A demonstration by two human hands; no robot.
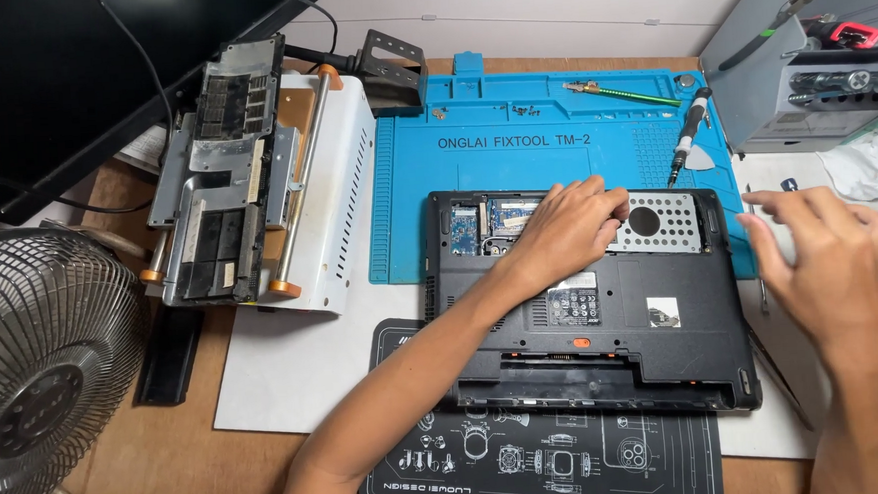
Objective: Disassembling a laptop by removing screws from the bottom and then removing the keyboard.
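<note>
Laptop base [623, 318] lies upside down, its open bay showing circuit boards [488, 222]; left hand [568, 228] rests curled inside it, right hand [825, 262] hovers spread, empty.

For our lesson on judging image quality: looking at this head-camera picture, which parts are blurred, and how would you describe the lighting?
Head view: the right hand is smeared by motion blur, while the left hand on the upturned black laptop is sharp; light is soft and even, with only faint shadows on the blue mat; the fan at the edge looks slightly stretched.
</note>
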